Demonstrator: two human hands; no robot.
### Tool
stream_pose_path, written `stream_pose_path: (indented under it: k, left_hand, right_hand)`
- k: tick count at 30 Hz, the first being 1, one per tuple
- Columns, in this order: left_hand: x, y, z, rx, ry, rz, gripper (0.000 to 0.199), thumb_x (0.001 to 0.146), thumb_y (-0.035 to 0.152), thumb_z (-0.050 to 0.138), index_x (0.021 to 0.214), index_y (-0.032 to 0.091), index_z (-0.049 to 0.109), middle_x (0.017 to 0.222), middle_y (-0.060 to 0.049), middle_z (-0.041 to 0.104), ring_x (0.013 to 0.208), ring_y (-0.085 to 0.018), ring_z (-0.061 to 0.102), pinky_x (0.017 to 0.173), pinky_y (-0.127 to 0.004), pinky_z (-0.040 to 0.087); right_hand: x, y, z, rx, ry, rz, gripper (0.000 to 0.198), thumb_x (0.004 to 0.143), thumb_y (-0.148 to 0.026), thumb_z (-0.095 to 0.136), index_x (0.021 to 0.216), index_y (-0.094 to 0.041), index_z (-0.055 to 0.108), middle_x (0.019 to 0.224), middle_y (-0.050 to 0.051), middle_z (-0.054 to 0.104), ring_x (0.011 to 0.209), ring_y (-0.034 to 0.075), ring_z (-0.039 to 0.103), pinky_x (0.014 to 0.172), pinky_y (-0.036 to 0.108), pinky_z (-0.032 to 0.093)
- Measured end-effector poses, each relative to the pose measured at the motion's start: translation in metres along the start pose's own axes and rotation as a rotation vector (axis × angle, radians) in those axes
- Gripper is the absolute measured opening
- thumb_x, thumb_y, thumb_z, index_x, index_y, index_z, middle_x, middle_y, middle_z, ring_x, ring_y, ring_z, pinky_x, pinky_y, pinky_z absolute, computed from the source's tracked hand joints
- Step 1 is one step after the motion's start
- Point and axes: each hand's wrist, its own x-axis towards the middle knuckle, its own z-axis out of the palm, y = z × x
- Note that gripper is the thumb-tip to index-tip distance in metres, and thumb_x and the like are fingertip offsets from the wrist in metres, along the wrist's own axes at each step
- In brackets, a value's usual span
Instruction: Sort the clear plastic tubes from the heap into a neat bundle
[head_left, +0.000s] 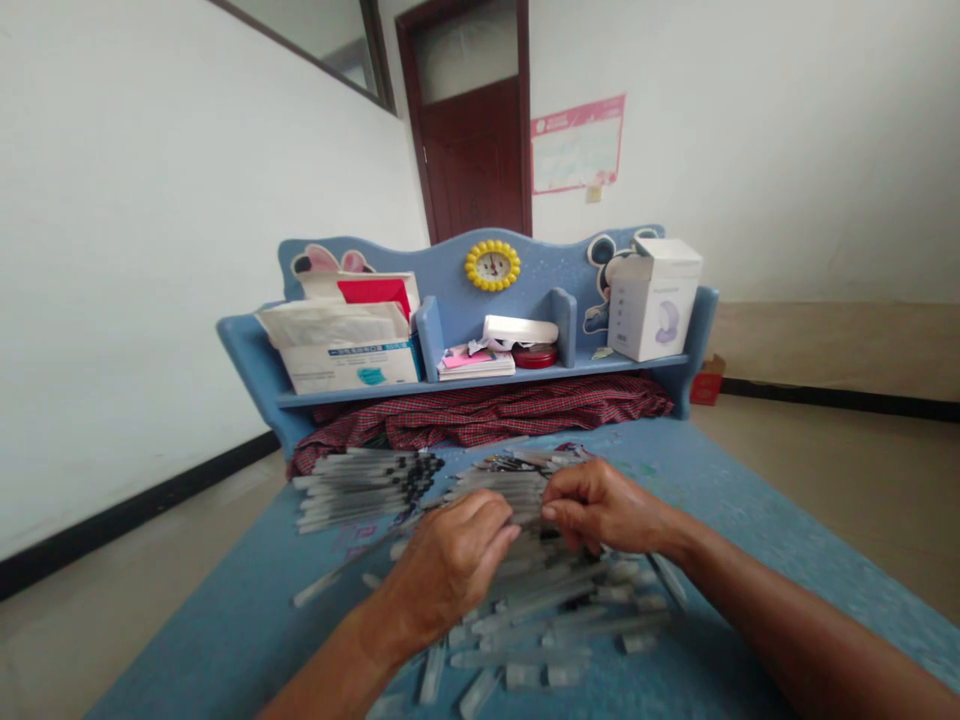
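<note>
numerous short, frosted caps (562,676), loose, nearest on the blue table (787,560). many slim, translucent, pen-like tubes (517,658), colourless, strewn beside the caps and beneath both hands. two bare hands, left hand (457,555) and right hand (596,508), fingers curled; whether clamped on a tube, cannot tell. one stack of black-ended tubes (345,492), beyond, at left. one carton (352,368), teal mask pictured, characters too blurred to read. one white box (652,300), print illegible. one pink-bordered poster (577,150), lettering unreadable.
</note>
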Motion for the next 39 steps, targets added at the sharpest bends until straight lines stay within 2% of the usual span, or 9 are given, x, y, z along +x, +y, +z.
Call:
stream_pose_path:
  k: [4, 9, 12, 17, 22, 25, 33, 36, 39]
  left_hand:
    - [-0.004, -0.031, -0.012, 0.133, 0.06, -0.063, 0.021, 0.091, 0.022, 0.04, 0.085, 0.015, 0.059, 0.08, -0.006, 0.063, 0.074, -0.016, 0.06, 0.068, -0.026, 0.049]
    - [-0.009, -0.063, -0.027, 0.239, 0.072, -0.36, 0.025, 0.086, 0.03, 0.043, 0.079, 0.015, 0.063, 0.076, -0.007, 0.064, 0.072, -0.019, 0.061, 0.066, -0.028, 0.047]
    - [-0.005, -0.056, -0.029, 0.006, 0.14, -0.56, 0.025, 0.082, 0.035, 0.048, 0.079, 0.016, 0.064, 0.074, -0.005, 0.065, 0.068, -0.018, 0.06, 0.064, -0.027, 0.045]
    - [0.007, -0.028, -0.025, -0.711, 0.264, -0.818, 0.023, 0.078, 0.036, 0.058, 0.084, 0.014, 0.063, 0.062, 0.0, 0.061, 0.051, -0.011, 0.051, 0.049, -0.021, 0.04]
    - [0.014, -0.014, -0.027, -1.297, 0.45, -0.828, 0.016, 0.075, 0.024, 0.065, 0.086, 0.013, 0.061, 0.086, -0.005, 0.065, 0.069, -0.011, 0.058, 0.059, -0.02, 0.048]
    - [0.017, -0.009, -0.028, -1.48, 0.534, -0.823, 0.013, 0.075, 0.017, 0.065, 0.086, 0.013, 0.059, 0.087, -0.006, 0.066, 0.073, -0.013, 0.061, 0.065, -0.024, 0.051]
    - [0.038, 0.023, -0.026, -1.651, 0.543, -0.764, 0.007, 0.083, 0.009, 0.054, 0.088, 0.013, 0.056, 0.089, -0.008, 0.067, 0.075, -0.014, 0.064, 0.07, -0.028, 0.054]
    - [0.053, 0.031, -0.025, -1.666, 0.538, -0.757, 0.004, 0.083, 0.011, 0.054, 0.087, 0.014, 0.054, 0.082, -0.007, 0.066, 0.067, -0.013, 0.063, 0.064, -0.028, 0.054]
    - [0.076, 0.028, -0.027, -1.642, 0.668, -0.826, 0.006, 0.084, 0.012, 0.052, 0.077, 0.013, 0.052, 0.065, -0.003, 0.061, 0.048, -0.009, 0.054, 0.046, -0.02, 0.047]
  right_hand:
    - [0.001, 0.005, -0.025, 0.095, 0.229, -0.004, 0.026, 0.08, -0.036, 0.054, 0.065, -0.015, 0.051, 0.046, -0.003, 0.056, 0.032, 0.005, 0.042, 0.034, 0.016, 0.029]
    - [0.008, 0.023, -0.036, 0.103, 0.371, 0.038, 0.027, 0.079, -0.038, 0.052, 0.063, -0.017, 0.049, 0.045, -0.002, 0.057, 0.03, 0.006, 0.04, 0.032, 0.017, 0.026]
    - [0.013, 0.031, -0.028, -0.054, 0.345, 0.071, 0.026, 0.08, -0.036, 0.049, 0.062, -0.017, 0.049, 0.043, -0.004, 0.053, 0.031, 0.006, 0.039, 0.034, 0.018, 0.026]
    - [0.016, 0.036, -0.022, -0.409, 0.315, 0.016, 0.031, 0.083, -0.031, 0.045, 0.055, -0.017, 0.047, 0.044, -0.004, 0.047, 0.041, 0.007, 0.041, 0.041, 0.019, 0.026]
    - [0.013, 0.033, -0.024, -0.555, 0.41, -0.046, 0.034, 0.085, -0.035, 0.046, 0.056, -0.016, 0.048, 0.05, -0.004, 0.042, 0.048, 0.008, 0.04, 0.046, 0.02, 0.025]
    - [0.008, 0.021, -0.014, -0.51, 0.321, -0.131, 0.033, 0.086, -0.036, 0.046, 0.063, -0.015, 0.055, 0.056, -0.003, 0.046, 0.052, 0.008, 0.042, 0.049, 0.02, 0.028]
    - [-0.002, -0.012, 0.03, -0.181, -0.015, -0.271, 0.036, 0.085, -0.047, 0.049, 0.071, -0.015, 0.056, 0.057, -0.004, 0.048, 0.049, 0.007, 0.043, 0.045, 0.018, 0.03]
    - [0.0, -0.015, 0.041, -0.011, -0.021, -0.18, 0.038, 0.088, -0.046, 0.043, 0.064, -0.017, 0.045, 0.052, -0.004, 0.05, 0.041, 0.007, 0.043, 0.039, 0.017, 0.031]
    - [0.004, -0.023, 0.042, 0.133, 0.015, -0.065, 0.033, 0.09, -0.044, 0.036, 0.068, -0.02, 0.039, 0.047, -0.004, 0.054, 0.032, 0.007, 0.044, 0.032, 0.016, 0.032]
